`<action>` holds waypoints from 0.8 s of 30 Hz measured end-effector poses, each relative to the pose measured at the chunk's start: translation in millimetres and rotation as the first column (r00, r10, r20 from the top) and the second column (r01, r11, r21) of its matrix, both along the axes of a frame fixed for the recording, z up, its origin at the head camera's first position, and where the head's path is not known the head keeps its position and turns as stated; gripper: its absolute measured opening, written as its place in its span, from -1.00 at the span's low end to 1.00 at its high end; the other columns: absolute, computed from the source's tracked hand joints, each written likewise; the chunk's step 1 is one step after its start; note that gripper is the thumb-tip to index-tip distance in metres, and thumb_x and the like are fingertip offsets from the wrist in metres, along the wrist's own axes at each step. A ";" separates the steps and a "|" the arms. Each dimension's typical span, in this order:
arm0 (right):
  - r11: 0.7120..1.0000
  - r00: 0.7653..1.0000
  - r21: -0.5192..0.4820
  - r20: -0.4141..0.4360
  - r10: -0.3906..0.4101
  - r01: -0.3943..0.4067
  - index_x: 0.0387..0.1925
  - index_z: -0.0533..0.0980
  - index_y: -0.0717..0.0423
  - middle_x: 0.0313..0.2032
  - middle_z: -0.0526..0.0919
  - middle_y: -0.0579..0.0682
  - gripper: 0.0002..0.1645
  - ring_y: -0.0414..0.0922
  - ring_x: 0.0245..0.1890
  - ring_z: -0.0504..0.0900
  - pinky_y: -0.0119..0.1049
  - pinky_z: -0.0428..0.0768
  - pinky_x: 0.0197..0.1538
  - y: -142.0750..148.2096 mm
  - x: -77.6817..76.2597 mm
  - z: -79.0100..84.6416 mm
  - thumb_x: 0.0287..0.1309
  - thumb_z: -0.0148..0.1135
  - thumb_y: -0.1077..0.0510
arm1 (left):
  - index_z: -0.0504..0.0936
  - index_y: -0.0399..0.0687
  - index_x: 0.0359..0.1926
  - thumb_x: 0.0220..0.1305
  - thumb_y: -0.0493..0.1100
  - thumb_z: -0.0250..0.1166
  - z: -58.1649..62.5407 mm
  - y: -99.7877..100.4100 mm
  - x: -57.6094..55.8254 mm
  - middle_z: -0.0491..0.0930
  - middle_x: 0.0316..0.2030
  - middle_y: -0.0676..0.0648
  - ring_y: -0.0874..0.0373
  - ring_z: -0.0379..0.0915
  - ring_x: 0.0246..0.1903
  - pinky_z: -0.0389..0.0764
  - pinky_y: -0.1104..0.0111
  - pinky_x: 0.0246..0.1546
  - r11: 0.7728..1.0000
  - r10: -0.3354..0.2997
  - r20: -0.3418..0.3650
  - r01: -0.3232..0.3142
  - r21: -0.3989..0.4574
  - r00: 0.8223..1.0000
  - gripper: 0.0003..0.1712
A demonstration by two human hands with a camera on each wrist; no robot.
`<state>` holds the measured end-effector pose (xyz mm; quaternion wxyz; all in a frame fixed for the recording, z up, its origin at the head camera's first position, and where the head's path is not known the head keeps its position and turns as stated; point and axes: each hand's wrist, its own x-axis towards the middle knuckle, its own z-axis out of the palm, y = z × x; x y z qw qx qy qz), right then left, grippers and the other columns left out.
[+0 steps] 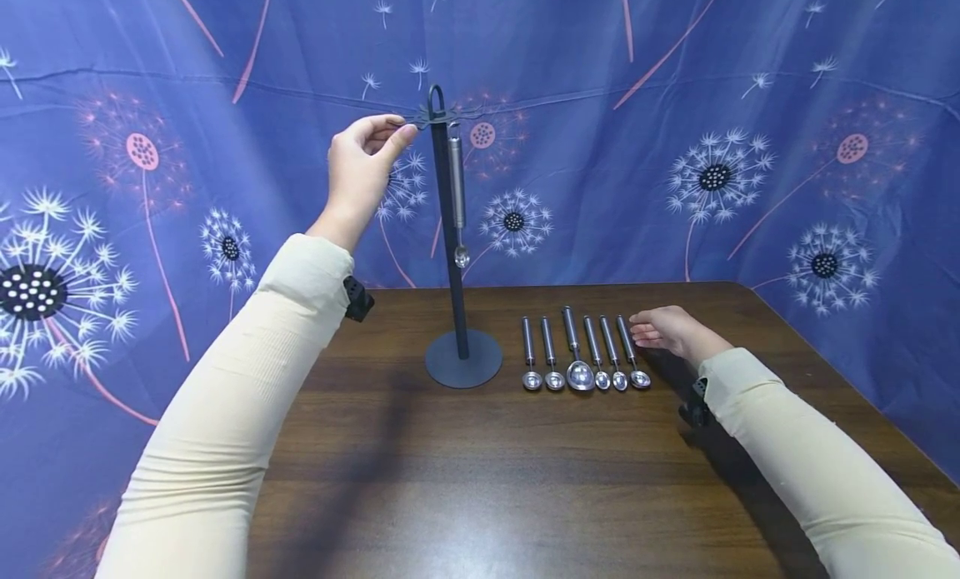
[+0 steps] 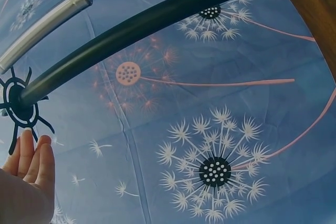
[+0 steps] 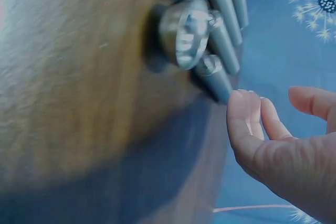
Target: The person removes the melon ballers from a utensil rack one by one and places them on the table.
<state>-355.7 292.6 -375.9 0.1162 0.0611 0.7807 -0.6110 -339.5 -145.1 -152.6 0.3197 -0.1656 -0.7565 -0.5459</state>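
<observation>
My left hand [image 1: 362, 169] is raised at the top of a black utensil stand [image 1: 450, 229], thumb and fingers pinching one prong of its hook ring [image 2: 21, 103]. From another hook hangs one metal measuring spoon [image 1: 457, 183], bowl down. Over the table's right part, my right hand [image 1: 673, 331] has its fingers extended, with the fingertips right at the handle end of the rightmost measuring spoon [image 1: 627, 346]. In the right wrist view the thumb stands apart from the fingers [image 3: 242, 116], and nothing is between them.
Several measuring spoons lie in a row right of the stand's round base [image 1: 462, 375], bowls toward me; a larger spoon [image 1: 580, 375] is among them. The wooden table [image 1: 465, 479] ends at a blue dandelion-print cloth [image 1: 585, 187] behind.
</observation>
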 end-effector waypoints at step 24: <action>0.996 0.991 0.061 -0.115 0.074 -0.067 0.36 0.11 0.48 -0.34 0.55 -0.09 -0.37 -0.28 -0.42 0.62 -0.36 0.65 -0.06 -76.6 -9.9 104.4 0.43 -0.03 0.17 | 0.63 -0.03 0.03 0.11 0.23 0.38 3.6 7.9 7.6 0.64 -0.13 -0.03 0.19 0.55 -0.13 0.52 0.42 -0.05 0.987 0.132 0.039 -0.128 -0.100 0.990 -0.41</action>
